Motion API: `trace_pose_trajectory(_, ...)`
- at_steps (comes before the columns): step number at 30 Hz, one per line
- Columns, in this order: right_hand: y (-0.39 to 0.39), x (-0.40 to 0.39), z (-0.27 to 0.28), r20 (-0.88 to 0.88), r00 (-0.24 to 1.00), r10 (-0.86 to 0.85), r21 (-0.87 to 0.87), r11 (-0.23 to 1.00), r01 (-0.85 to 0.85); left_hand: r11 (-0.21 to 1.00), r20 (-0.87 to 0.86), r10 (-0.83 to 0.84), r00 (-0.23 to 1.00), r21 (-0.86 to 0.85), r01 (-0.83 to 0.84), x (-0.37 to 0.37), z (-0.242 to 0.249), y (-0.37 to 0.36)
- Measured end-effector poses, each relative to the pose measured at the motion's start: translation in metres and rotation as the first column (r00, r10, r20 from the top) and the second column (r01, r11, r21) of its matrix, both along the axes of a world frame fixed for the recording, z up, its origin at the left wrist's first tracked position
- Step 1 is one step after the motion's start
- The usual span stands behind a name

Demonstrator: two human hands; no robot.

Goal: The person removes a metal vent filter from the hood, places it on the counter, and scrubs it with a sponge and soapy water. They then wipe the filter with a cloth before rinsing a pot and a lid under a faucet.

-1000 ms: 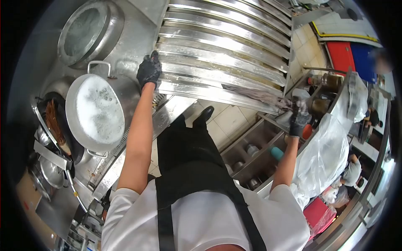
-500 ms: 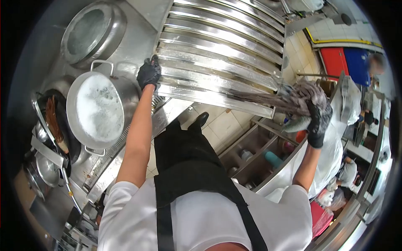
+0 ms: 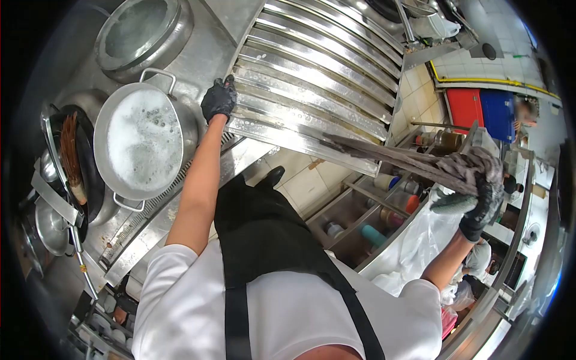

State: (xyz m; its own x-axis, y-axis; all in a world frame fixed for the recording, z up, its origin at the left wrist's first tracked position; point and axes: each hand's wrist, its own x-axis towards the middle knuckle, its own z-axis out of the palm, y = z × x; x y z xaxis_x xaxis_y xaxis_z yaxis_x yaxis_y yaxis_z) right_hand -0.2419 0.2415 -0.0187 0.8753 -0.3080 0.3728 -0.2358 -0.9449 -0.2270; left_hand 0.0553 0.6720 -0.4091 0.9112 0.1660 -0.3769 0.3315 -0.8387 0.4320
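Observation:
A large ridged steel hood filter (image 3: 318, 78) lies tilted in front of me, its slats shiny and wet. My left hand (image 3: 219, 101), in a black glove, is closed on its left edge. Off to the right, my gloved right hand (image 3: 480, 207) grips a wet grey rag (image 3: 462, 170). One twisted end of the rag trails left across the filter's near corner. A greenish-grey scouring pad (image 3: 453, 203) shows beside the right fingers, apparently held with the rag.
On the steel counter at left stand a two-handled pot (image 3: 144, 141) of foamy water and a big round pan (image 3: 141, 36). A brush (image 3: 72, 159) lies in a dark pan. Right of me is a compartmented steel unit (image 3: 354, 222) with bottles. Co-workers are farther right.
My right hand has swung outward to the right, drawing the rag away from the filter and stretching it. My left hand keeps its hold on the filter edge. The view has shifted slightly.

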Motion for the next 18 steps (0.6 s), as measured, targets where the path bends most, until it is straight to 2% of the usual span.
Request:
trace_pose_trajectory(1,0.000,0.001,0.011,0.053,0.998,-0.036,0.123,0.992,0.029,1.000,-0.010,-0.003,1.000,-0.001,0.003,0.000,-0.001,0.000)
trace_pose_trajectory(3,0.003,0.008,0.035,0.174,0.983,-0.063,0.437,0.899,-0.020,1.000,-0.016,-0.005,1.000,-0.007,0.005,0.001,-0.001,0.001)
trace_pose_trajectory(4,0.005,0.012,0.048,0.223,0.972,-0.075,0.535,0.843,-0.058,1.000,-0.018,-0.006,1.000,-0.010,0.006,0.000,-0.002,0.001)
trace_pose_trajectory(5,0.018,0.019,0.059,0.285,0.946,-0.158,0.604,0.796,-0.049,1.000,-0.019,-0.009,1.000,-0.012,0.008,0.000,-0.001,0.001)
trace_pose_trajectory(6,0.021,0.020,0.064,0.381,0.917,-0.120,0.700,0.685,-0.202,1.000,-0.016,-0.012,1.000,-0.018,0.012,0.000,0.000,0.000)
trace_pose_trajectory(8,0.014,0.027,0.070,0.360,0.930,-0.071,0.500,0.857,-0.129,1.000,-0.009,-0.009,1.000,-0.011,0.009,-0.001,0.001,0.000)
trace_pose_trajectory(9,0.011,0.033,0.073,0.352,0.929,-0.112,0.530,0.842,-0.100,1.000,-0.006,-0.016,1.000,-0.016,0.016,-0.001,0.002,0.000)
trace_pose_trajectory(10,-0.029,0.023,0.074,0.325,0.945,-0.033,0.440,0.890,-0.120,1.000,-0.009,-0.016,1.000,-0.017,0.015,-0.001,0.002,0.001)
trace_pose_trajectory(12,-0.044,0.032,0.064,0.328,0.945,0.013,0.505,0.843,-0.187,1.000,-0.013,-0.018,1.000,-0.020,0.018,0.001,0.001,-0.001)
trace_pose_trajectory(13,-0.057,0.041,0.059,0.349,0.937,-0.006,0.629,0.742,-0.230,1.000,-0.011,-0.018,1.000,-0.020,0.018,0.001,0.000,-0.002)
trace_pose_trajectory(15,-0.053,0.065,0.047,0.236,0.967,0.097,0.637,0.736,-0.229,1.000,-0.010,-0.016,1.000,-0.014,0.016,0.001,-0.002,0.000)
trace_pose_trajectory(16,-0.030,0.081,0.032,0.186,0.982,-0.045,0.715,0.691,-0.104,1.000,-0.015,-0.016,1.000,-0.007,0.016,0.000,-0.002,0.000)
trace_pose_trajectory(17,-0.017,0.097,0.017,0.229,0.968,0.107,0.808,0.534,-0.250,1.000,-0.023,-0.010,1.000,-0.001,0.010,0.000,0.002,0.000)
trace_pose_trajectory(18,-0.044,0.094,-0.016,0.131,0.988,0.078,0.725,0.672,-0.149,1.000,-0.031,-0.006,1.000,0.006,0.006,0.000,0.004,-0.001)
